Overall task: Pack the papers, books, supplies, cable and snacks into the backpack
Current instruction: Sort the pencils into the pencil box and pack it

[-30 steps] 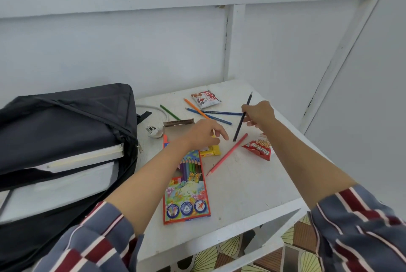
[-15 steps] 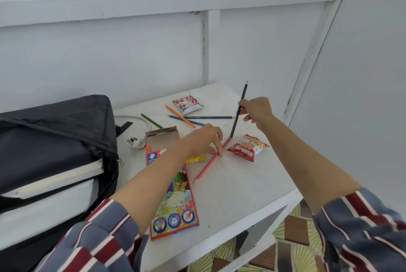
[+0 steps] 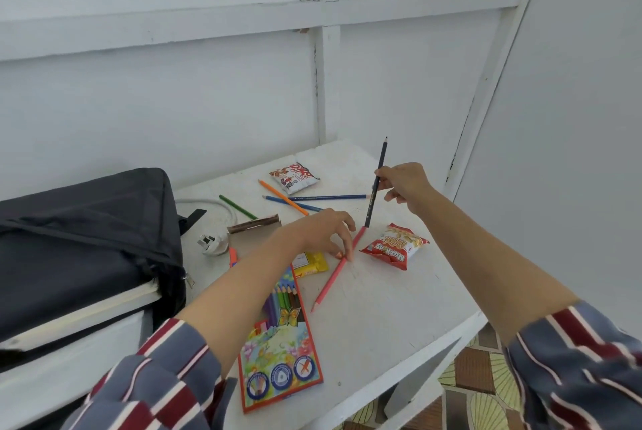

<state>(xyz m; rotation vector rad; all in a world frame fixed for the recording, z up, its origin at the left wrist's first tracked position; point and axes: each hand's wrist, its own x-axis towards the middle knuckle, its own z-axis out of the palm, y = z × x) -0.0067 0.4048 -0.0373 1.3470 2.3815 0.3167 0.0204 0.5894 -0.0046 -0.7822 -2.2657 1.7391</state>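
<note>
Left hand (image 3: 319, 231) has dropped onto the long pink pencil (image 3: 330, 282), pinching it on the white table (image 3: 399, 318), bare tabletop toward the near edge; right hand (image 3: 404, 186) pinches a tilted dark pencil (image 3: 381, 158).

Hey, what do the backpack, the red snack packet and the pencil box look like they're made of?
Backpack: black woven fabric, likely nylon or polyester, matte, with soft folds. Red snack packet: thin plastic film, glossy and crinkled. Pencil box: printed cardboard with a slight sheen; its open flap shows bare brown board.
</note>
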